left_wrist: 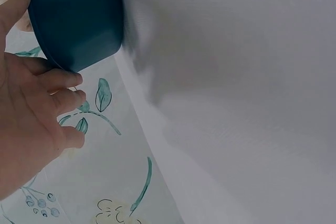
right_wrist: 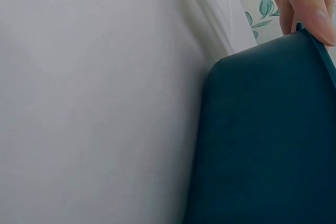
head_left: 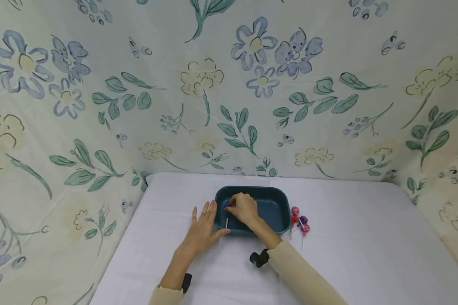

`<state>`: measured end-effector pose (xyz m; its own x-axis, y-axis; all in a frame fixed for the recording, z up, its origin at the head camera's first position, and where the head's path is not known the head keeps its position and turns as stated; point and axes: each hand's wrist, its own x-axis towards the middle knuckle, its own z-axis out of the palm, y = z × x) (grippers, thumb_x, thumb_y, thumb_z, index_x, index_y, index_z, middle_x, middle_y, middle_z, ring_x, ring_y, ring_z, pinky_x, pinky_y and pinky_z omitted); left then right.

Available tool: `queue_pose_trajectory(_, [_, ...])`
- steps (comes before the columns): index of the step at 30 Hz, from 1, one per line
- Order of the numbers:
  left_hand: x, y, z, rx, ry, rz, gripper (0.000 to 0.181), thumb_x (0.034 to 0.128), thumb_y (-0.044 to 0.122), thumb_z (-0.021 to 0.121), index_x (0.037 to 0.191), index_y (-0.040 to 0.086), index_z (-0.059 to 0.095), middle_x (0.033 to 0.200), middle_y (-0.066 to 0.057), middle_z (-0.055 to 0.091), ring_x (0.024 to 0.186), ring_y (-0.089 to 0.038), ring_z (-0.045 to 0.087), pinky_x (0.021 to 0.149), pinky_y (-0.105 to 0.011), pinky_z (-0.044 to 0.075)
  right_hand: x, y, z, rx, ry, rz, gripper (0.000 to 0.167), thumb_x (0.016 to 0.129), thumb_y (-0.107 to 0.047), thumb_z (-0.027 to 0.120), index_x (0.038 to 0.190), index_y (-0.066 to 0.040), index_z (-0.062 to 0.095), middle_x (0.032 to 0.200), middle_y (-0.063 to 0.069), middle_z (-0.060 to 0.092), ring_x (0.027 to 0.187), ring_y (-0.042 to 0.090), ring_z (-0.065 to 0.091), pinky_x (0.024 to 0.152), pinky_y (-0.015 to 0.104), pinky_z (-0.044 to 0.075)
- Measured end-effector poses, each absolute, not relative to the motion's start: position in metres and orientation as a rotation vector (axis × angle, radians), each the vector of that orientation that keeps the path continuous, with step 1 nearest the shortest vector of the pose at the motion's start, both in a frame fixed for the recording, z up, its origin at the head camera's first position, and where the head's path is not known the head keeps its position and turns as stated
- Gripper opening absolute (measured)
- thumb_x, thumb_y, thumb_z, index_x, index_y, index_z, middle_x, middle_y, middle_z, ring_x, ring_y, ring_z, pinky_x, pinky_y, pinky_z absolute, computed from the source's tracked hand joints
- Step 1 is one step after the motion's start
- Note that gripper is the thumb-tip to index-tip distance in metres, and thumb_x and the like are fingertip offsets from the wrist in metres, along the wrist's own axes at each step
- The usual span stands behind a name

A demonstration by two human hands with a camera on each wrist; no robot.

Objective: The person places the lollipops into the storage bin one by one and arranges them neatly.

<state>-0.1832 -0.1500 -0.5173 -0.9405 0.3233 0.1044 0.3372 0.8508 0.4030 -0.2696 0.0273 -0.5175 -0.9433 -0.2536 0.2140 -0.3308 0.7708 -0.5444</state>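
The person's left hand point(head_left: 200, 233) lies at the left end of a dark teal, rounded rectangular box point(head_left: 271, 212), fingers spread and touching that end, thumb on the near rim. Inside the box, by its left end, are a small purple lollipop head point(head_left: 227, 205) and, nearer the front wall, a thin white stick point(head_left: 227, 223); whether they join is hidden. Right of these, the right hand point(head_left: 245, 209) reaches over the box's front rim, fingertips bunched, pinching the purple head. Just beside the box's right end, wrapped pink, red and purple lollipops point(head_left: 305, 228) lie clustered on white cloth point(head_left: 358, 237).
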Motion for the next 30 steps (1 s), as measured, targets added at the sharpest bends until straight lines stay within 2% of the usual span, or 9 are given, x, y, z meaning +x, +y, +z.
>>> queue_pose_trajectory(13, [-0.1813, -0.1497, -0.5177, -0.539, -2.997, -0.680, 0.095, 0.0999, 0.055, 0.059, 0.161, -0.008, 0.023, 0.169, -0.027, 0.024, 0.159, -0.043, 0.019, 0.126, -0.070, 0.008, -0.2701, 0.0202, -0.5211, 0.528, -2.889, 0.819, 0.018, 0.083, -0.023, 0.089, 0.084, -0.008, 0.079, 0.080, 0.006, 0.078, 0.066, 0.017, 0.071, 0.055, 0.032, 0.056])
queue_pose_trajectory(30, [-0.1818, -0.1480, -0.5122, -0.530, -3.021, -0.671, 0.097, 0.0995, 0.056, 0.060, 0.162, -0.007, 0.019, 0.170, -0.026, 0.022, 0.159, -0.044, 0.018, 0.126, -0.071, 0.007, -0.2720, 0.0217, -0.5206, 0.586, -2.915, 0.819, 0.023, 0.084, -0.028, 0.088, 0.092, -0.009, 0.078, 0.082, 0.003, 0.078, 0.065, 0.014, 0.069, 0.052, 0.026, 0.050])
